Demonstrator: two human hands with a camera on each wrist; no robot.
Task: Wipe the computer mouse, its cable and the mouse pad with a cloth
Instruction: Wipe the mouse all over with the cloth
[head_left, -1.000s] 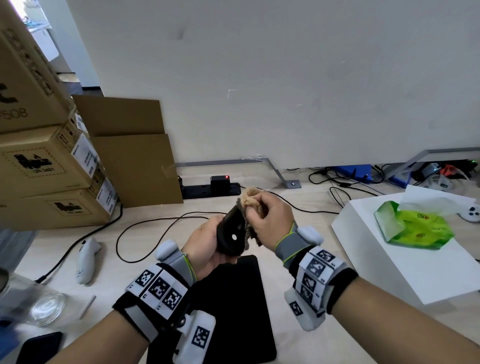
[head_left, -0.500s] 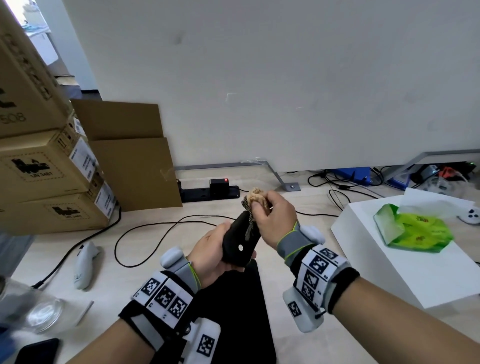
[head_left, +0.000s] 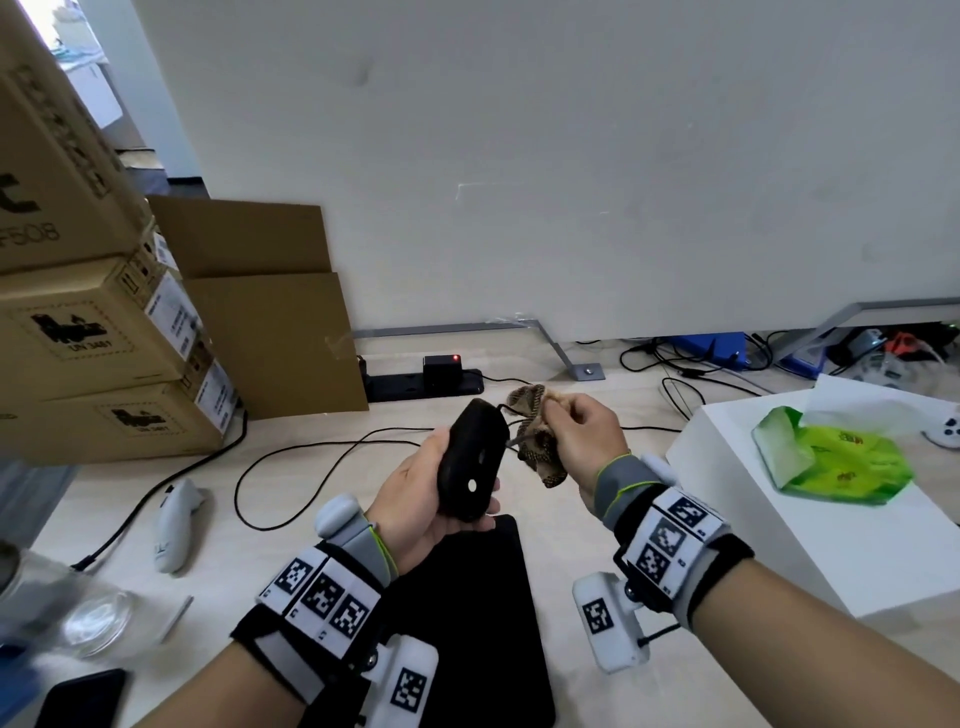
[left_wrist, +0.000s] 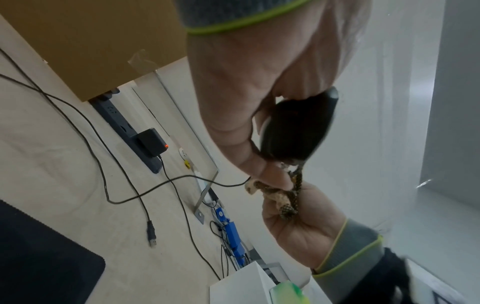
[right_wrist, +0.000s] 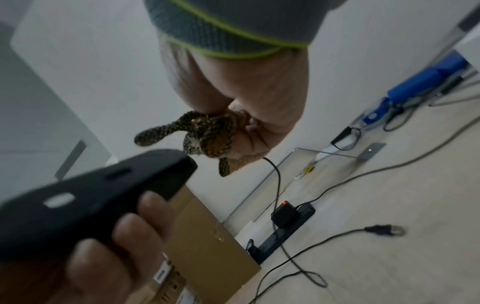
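My left hand (head_left: 421, 493) grips the black computer mouse (head_left: 470, 465) above the desk, its underside with a white dot turned toward me. The mouse (left_wrist: 296, 131) (right_wrist: 85, 207) shows in both wrist views. My right hand (head_left: 582, 436) holds a bunched brown patterned cloth (head_left: 535, 441) (right_wrist: 207, 135) just right of the mouse's front end, where the thin black cable (head_left: 291, 462) leaves it. The cloth (left_wrist: 283, 197) is wrapped around the cable there. The cable loops over the desk to a loose USB plug (left_wrist: 152, 234). The black mouse pad (head_left: 467, 623) lies under my wrists.
Cardboard boxes (head_left: 98, 332) are stacked at the left. A black power strip (head_left: 421, 384) with a charger lies by the wall. A white box (head_left: 831, 499) with a green wipes pack (head_left: 831, 462) stands at the right. A white controller (head_left: 174, 525), a glass dish (head_left: 98, 618) and a phone (head_left: 78, 701) lie near left.
The cloth has slid off the mouse's body toward its front end and onto the cable. The left hand has turned the mouse so more of its underside faces me.
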